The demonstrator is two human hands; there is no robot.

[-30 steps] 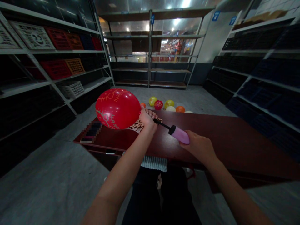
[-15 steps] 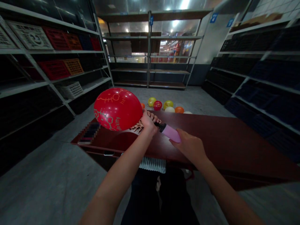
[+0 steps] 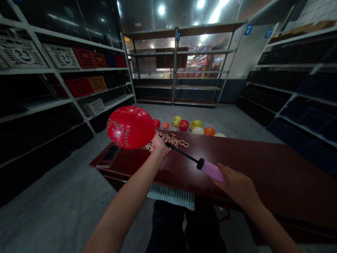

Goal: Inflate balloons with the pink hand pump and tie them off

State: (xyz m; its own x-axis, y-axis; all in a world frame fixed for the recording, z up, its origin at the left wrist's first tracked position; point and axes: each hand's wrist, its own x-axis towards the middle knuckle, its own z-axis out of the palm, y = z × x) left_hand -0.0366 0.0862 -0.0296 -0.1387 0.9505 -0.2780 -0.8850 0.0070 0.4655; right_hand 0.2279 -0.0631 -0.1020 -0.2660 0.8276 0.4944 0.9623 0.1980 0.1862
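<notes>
A red printed balloon [image 3: 131, 127] is inflated and held over the left part of a dark red table [image 3: 263, 161]. My left hand [image 3: 160, 143] is closed around the balloon's neck where it meets the nozzle of a hand pump. My right hand [image 3: 238, 186] grips the pink pump handle [image 3: 212, 170], which is drawn back so the thin black rod [image 3: 184, 154] shows between the two hands.
Small tan pieces [image 3: 177, 142] lie on the table beside my left hand, and a blurred dark object [image 3: 109, 156] near its left end. Several inflated balloons [image 3: 196, 125] rest on the floor beyond the table. Metal shelves with crates [image 3: 79, 86] line both sides.
The pump handle went in toward the balloon, then was pulled back out so the rod is exposed again. The camera has tilted, shifting the view up and right.
</notes>
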